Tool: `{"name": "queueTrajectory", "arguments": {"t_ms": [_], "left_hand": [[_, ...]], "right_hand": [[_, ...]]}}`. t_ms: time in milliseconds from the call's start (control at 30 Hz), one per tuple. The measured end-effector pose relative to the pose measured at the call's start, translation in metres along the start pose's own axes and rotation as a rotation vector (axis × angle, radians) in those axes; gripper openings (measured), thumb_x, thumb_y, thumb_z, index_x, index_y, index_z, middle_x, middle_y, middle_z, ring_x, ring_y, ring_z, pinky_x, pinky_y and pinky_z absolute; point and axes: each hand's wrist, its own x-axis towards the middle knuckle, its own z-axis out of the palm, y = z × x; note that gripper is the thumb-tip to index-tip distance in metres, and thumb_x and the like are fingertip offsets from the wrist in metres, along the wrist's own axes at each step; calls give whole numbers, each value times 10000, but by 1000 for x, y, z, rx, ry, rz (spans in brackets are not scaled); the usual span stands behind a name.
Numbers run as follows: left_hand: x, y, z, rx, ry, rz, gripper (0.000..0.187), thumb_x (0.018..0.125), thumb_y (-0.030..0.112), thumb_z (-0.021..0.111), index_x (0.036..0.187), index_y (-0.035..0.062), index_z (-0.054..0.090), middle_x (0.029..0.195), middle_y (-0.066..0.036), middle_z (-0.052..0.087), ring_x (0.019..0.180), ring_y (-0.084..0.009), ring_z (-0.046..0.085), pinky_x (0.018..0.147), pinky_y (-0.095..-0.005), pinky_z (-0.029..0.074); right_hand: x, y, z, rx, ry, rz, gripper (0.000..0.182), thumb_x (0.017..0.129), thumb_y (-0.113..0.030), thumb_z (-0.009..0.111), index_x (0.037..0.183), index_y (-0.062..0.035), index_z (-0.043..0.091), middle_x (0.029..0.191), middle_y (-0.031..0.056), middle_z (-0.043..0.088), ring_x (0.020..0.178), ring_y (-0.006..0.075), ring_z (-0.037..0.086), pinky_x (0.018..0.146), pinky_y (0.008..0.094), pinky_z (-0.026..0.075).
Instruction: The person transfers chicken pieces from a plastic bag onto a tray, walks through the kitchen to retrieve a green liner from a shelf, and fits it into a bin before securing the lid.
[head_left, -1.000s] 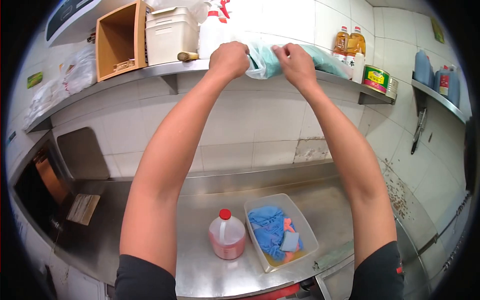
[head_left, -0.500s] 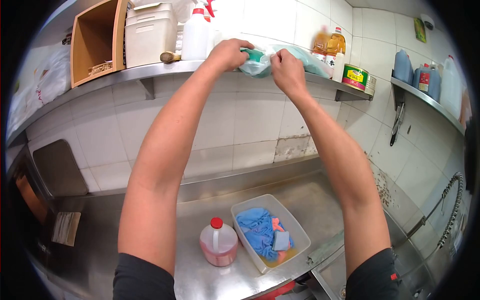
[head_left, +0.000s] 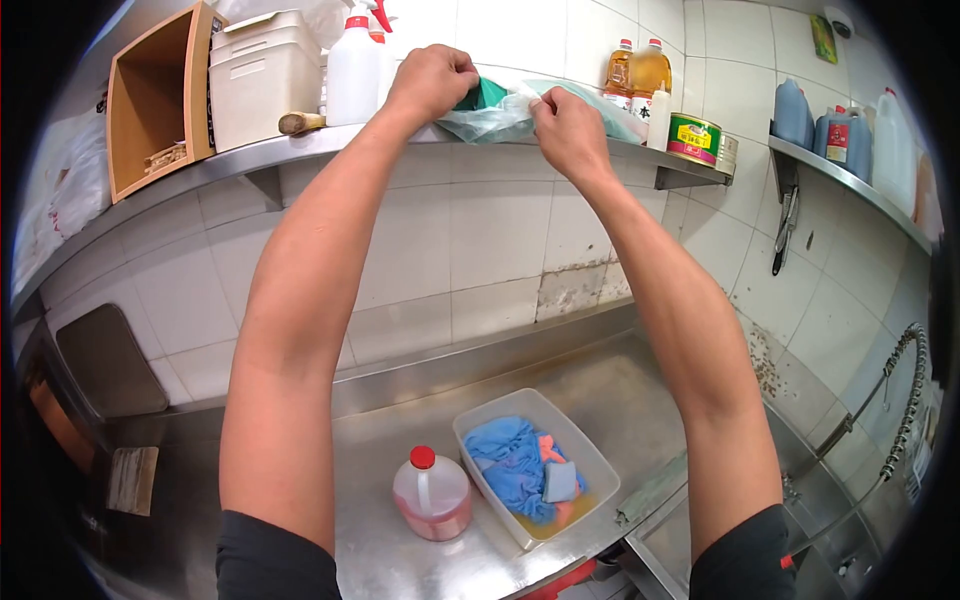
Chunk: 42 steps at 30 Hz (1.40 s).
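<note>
Both arms reach up to a metal wall shelf (head_left: 300, 147). On it lies a thin plastic bag (head_left: 505, 118), whitish with green showing inside. My left hand (head_left: 432, 82) pinches the left side of the bag beside the green part (head_left: 484, 95). My right hand (head_left: 570, 128) is closed on the bag's white edge, with its fingertips pressed together. A white spray bottle (head_left: 353, 78) stands just left of my left hand. To the right of the bag are bottles of amber liquid (head_left: 650, 72) and a green and yellow can (head_left: 692, 140).
Below, a plastic tub (head_left: 603, 482) with blue and pink cloths stands on the steel counter (head_left: 380, 450), beside a red-capped jug (head_left: 433, 497). A wooden box (head_left: 150, 100) and white containers (head_left: 262, 85) sit at the shelf's left. A hose faucet (head_left: 905, 400) is at right.
My hands have moved slightly apart, spreading the bag wider between them. My left hand has shifted left and up. The view has shifted a little to the right.
</note>
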Motion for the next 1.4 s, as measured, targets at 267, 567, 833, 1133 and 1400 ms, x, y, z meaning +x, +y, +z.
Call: {"name": "queueTrajectory", "arguments": {"t_ms": [267, 567, 833, 1133, 1400], "left_hand": [[12, -17, -17, 140, -347, -91, 314, 800, 185, 621, 1032, -14, 694, 870, -125, 709, 792, -199, 658, 784, -310, 519], [12, -14, 12, 139, 11, -1, 254, 839, 212, 563, 976, 66, 719, 883, -180, 698, 853, -346, 666, 810, -414, 513], [15, -22, 18, -265, -10, -14, 217, 861, 221, 593, 933, 36, 682, 819, -92, 676, 783, -203, 622, 749, -312, 487], [-5, -22, 17, -163, -31, -70, 224, 884, 173, 576, 963, -4, 688, 815, -80, 689, 755, -148, 616, 745, -286, 492], [0, -24, 29, -247, -3, -61, 236, 869, 219, 592, 933, 17, 697, 806, -111, 693, 742, -187, 634, 725, -313, 499]], "right_hand": [[-1, 12, -10, -133, -17, 14, 221, 871, -215, 552, 932, -45, 679, 1045, 208, 660, 920, 354, 635, 800, 447, 509], [14, -35, 31, -402, 58, -307, 253, 875, -268, 571, 917, -72, 724, 1228, 153, 563, 1084, 339, 580, 814, 454, 540], [39, -10, 13, -100, -19, -166, 251, 865, -216, 597, 937, 0, 703, 912, 133, 682, 791, 273, 661, 680, 383, 523], [34, 1, -2, 326, -249, 49, 291, 863, -293, 655, 911, -9, 695, 696, 67, 598, 642, 153, 558, 608, 316, 466], [29, -3, 10, 96, -144, -4, 277, 853, -269, 612, 919, -22, 720, 868, 168, 709, 835, 308, 675, 761, 405, 515]]}}
